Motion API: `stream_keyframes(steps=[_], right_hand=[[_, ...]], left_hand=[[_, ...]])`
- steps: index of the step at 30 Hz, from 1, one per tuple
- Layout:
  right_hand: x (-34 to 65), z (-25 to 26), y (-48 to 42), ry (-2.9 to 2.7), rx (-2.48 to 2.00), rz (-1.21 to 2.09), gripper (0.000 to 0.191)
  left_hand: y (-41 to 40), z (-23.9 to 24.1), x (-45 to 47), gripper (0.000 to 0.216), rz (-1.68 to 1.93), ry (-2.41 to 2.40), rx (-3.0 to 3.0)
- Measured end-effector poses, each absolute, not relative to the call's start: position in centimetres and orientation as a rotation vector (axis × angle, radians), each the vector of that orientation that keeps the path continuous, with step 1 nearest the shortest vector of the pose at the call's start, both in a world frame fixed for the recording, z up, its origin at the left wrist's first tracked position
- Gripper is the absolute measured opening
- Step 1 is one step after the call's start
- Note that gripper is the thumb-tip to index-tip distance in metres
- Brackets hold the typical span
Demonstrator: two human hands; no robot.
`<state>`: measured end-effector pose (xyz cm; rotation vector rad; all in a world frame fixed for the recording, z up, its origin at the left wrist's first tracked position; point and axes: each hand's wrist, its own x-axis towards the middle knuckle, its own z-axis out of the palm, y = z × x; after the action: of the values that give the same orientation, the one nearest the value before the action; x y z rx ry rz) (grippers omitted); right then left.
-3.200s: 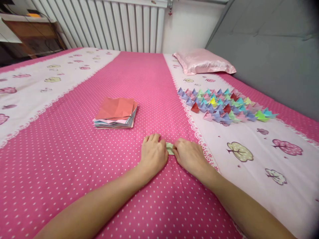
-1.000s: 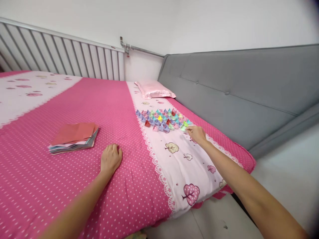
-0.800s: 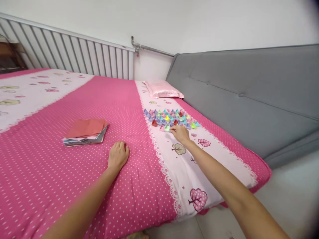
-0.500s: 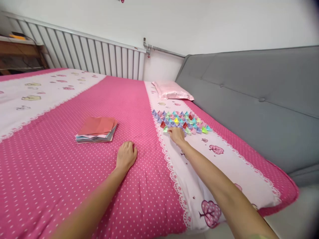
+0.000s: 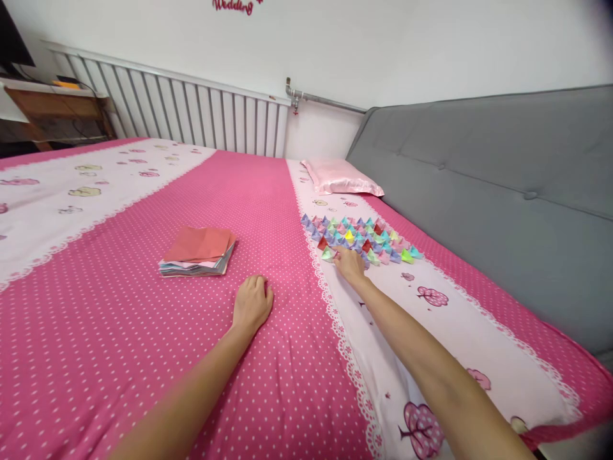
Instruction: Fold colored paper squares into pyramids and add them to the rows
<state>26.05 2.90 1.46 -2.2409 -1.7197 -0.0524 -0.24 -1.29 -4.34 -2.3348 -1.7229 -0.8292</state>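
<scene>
My right hand [image 5: 350, 264] reaches out to the near left corner of a patch of several small folded paper shapes [image 5: 364, 236] in many colours, set in rows on the white strip of the bed cover. Its fingers are pinched on a light green folded paper piece [image 5: 327, 254] that sits on the cover beside a red one. My left hand [image 5: 252, 304] lies palm down on the pink dotted bed cover [image 5: 119, 332], fingers loosely spread, holding nothing. A stack of square coloured papers [image 5: 198, 251] with a red sheet on top lies to the left of it.
A pink satin pillow [image 5: 342, 177] lies at the head of the bed. A grey padded headboard [image 5: 479, 185] runs along the right side. A white radiator [image 5: 191, 118] lines the far wall, and a wooden shelf [image 5: 57, 105] stands at the far left.
Both hands pressed the green piece flat earlier. My right hand then carried it across the front of the rows, from right to left. My left hand stayed resting on the cover.
</scene>
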Motion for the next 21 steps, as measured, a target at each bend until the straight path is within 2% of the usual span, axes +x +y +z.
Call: stream_keyframes(steps=[5, 12, 15, 18, 21], right_hand=[[27.4, 3.0, 0.3, -1.507, -2.253, -0.115, 0.047], [26.9, 7.1, -2.1, -1.395, -2.130, -0.143, 0.035], [24.1, 8.7, -2.3, -1.445, -1.896, -0.100, 0.029], [20.1, 9.4, -1.7, -1.579, -1.686, -0.003, 0.026], [15.4, 8.9, -0.3, -1.753, -1.531, 0.113, 0.022]], left_hand=[[-1.4, -4.3, -0.3, 0.023, -0.804, -1.747, -2.347], [-1.4, -3.9, -0.2, 0.024, -0.856, -1.795, -2.389], [-1.8, -3.6, -0.4, 0.021, -1.063, -1.856, -2.442], [-1.9, -3.4, -0.9, 0.014, -1.583, -2.024, -2.498], [-1.4, -3.6, -1.6, 0.014, -1.721, -2.152, -2.448]])
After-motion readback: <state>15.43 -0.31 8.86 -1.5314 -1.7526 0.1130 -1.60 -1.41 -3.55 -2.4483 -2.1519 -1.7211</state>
